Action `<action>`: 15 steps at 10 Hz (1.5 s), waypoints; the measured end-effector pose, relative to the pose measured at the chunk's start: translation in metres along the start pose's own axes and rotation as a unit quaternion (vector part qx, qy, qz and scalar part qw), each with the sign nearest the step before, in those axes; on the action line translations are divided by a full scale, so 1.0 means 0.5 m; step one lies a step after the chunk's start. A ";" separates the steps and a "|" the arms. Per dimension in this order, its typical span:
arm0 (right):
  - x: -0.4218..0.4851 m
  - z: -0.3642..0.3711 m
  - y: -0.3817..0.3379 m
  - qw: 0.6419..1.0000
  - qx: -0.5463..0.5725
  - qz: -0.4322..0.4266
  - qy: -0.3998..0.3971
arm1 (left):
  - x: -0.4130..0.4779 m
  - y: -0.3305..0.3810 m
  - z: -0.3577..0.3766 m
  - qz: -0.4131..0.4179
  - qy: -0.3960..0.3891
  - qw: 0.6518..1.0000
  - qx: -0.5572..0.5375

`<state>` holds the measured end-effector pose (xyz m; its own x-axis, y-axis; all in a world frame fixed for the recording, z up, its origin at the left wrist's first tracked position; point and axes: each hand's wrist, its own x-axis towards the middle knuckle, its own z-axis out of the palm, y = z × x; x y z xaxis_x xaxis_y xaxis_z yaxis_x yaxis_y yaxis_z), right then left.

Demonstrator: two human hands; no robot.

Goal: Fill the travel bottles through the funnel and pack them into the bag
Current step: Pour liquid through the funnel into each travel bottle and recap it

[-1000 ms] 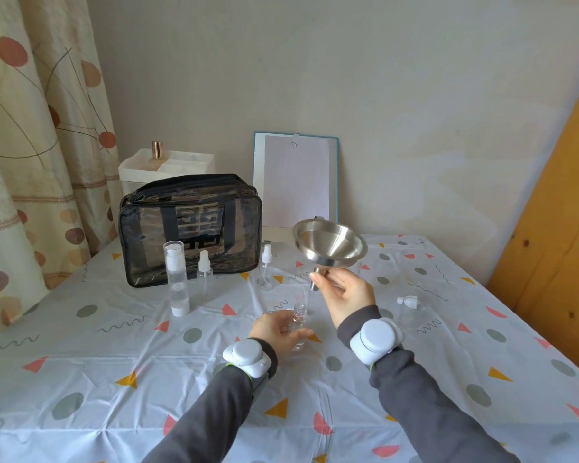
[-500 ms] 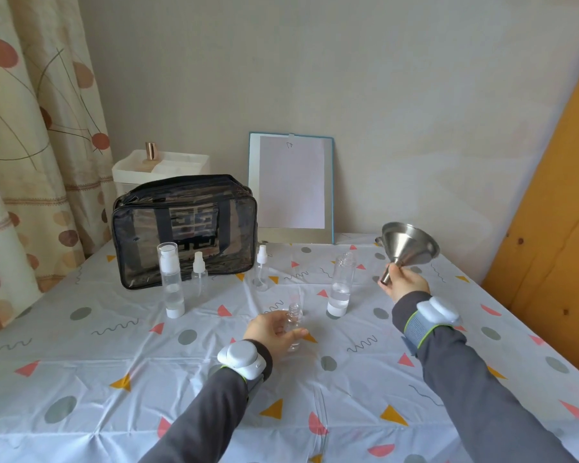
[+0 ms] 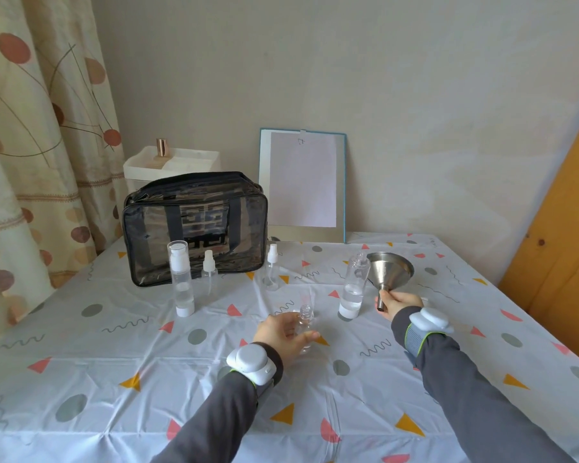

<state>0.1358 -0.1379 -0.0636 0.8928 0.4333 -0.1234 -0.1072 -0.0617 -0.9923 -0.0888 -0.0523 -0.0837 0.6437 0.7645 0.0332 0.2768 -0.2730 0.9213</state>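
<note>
My left hand [image 3: 281,335] grips a small clear uncapped bottle [image 3: 305,324] standing on the table. My right hand [image 3: 396,304] pinches the spout of a steel funnel [image 3: 389,269], holding it low over the table, to the right of a tall open clear bottle [image 3: 354,285] partly filled with liquid. A tall pump bottle [image 3: 181,279] and two small spray bottles [image 3: 209,274] [image 3: 272,272] stand in front of the black see-through bag [image 3: 194,225], whose top is zipped as far as I can tell.
A patterned tablecloth [image 3: 147,379] covers the table. A clipboard with white paper [image 3: 302,182] leans on the wall behind. A white box [image 3: 168,165] sits behind the bag. A curtain [image 3: 30,145] hangs at left and a wooden board [image 3: 562,228] stands at right.
My right hand carried the funnel from above the small bottle out to the right, then lowered it beside the tall open bottle. My left hand kept its hold on the small bottle.
</note>
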 end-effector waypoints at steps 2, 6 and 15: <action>0.022 -0.005 0.029 0.999 -0.024 0.024 -0.015 | 0.001 -0.002 0.002 -0.002 -0.006 1.000 -0.013; 0.038 -0.006 0.013 0.992 -0.072 0.088 -0.046 | -0.003 0.001 0.002 -0.003 -0.006 1.000 -0.025; -0.078 -0.026 -0.016 0.916 -0.366 -0.157 0.053 | -0.005 0.002 0.003 -0.005 -0.008 0.999 -0.042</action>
<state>0.1078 -0.1661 -0.0509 0.8712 0.4450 0.2074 0.4495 -0.5528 -0.7017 -0.0889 -0.0554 -0.0836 0.6526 0.7575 0.0189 0.2232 -0.2160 0.9505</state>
